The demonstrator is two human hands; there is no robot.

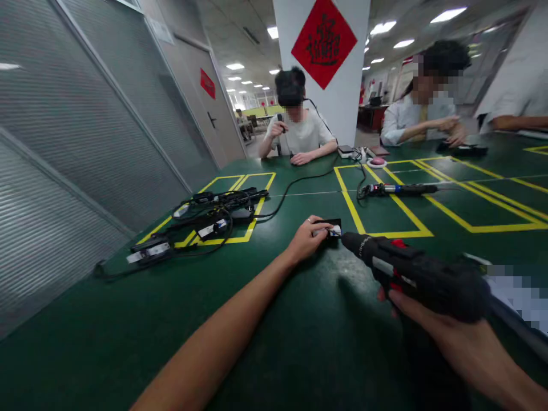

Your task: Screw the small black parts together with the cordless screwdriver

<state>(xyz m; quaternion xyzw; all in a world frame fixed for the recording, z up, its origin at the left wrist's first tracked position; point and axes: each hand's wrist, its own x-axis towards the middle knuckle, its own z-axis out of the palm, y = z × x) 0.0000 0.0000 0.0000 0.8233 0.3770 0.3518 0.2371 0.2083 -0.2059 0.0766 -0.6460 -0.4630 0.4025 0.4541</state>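
Observation:
My left hand (307, 240) reaches out over the green table (274, 319) and pinches a small black part (331, 228) with a white label, holding it down on the mat. My right hand (445, 331) is wrapped round a black electric screwdriver (411, 273) with red trim. The screwdriver's tip points left and sits right against the small part. Both forearms stretch in from the bottom edge.
A tangle of black adapters and cables (205, 220) lies at the left inside yellow floor-tape boxes (385, 205). A second screwdriver (400, 189) rests farther back. Three other people sit across the table; a white pillar (342, 103) stands behind.

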